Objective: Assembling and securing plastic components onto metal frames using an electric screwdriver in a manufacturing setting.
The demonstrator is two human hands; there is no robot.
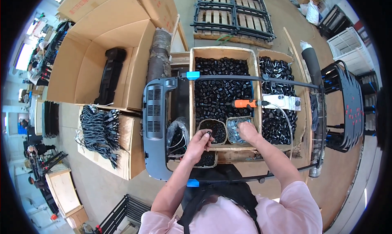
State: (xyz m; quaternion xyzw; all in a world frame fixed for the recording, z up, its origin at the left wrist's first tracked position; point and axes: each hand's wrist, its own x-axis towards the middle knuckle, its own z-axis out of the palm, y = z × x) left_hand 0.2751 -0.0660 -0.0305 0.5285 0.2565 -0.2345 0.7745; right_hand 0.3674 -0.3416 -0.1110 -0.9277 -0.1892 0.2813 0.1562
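Observation:
My left hand (199,144) is closed, pinching a small black part (209,132) between thumb and fingertips. It hovers at the near edge of a tub of small black pieces (219,126). Just to its right, my right hand (247,132) dips curled fingers into a tub of silver screws (233,131); whatever they grip is hidden. Around both hands lies a large black tube frame (232,77), with a vented grey-black housing (154,111) along its left side. Blue tape pieces (192,75) wrap the frame. An orange power screwdriver (244,103) rests beyond my right hand.
Wooden bins hold black caps (222,91) and black knobs with silver studs (276,70). An open carton (83,76) stands far left, with bundled black cables (100,132) on a box before it. Black frames (232,13) lie on a pallet; more panels (347,107) stand right.

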